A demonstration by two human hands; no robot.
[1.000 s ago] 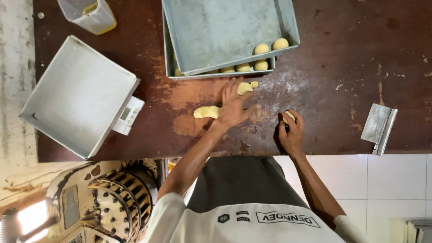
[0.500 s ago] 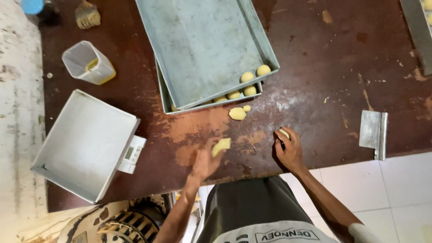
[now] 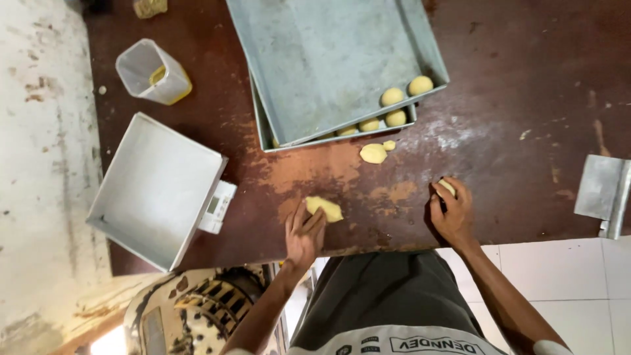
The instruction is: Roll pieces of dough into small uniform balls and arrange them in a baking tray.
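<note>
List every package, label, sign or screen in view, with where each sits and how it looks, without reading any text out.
Scale screen: small greyish rectangle on the white digital scale, left of the left hand, partly under a square metal pan.
Printed label: white strip with dark lettering on the person's dark apron, bottom edge.
Plastic container: clear, yellow base, upper left; no label visible.

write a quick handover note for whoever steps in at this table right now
Left hand: fingers on a flattened dough piece at the table's near edge.
Right hand: cupped over a small dough ball.
Done: shaped balls sit in the corner of the top tray, more in the tray beneath.
Left: two loose dough bits lie in front of the trays, plus the two pieces in hand. Scraper is to the right, scale to the left.
</note>
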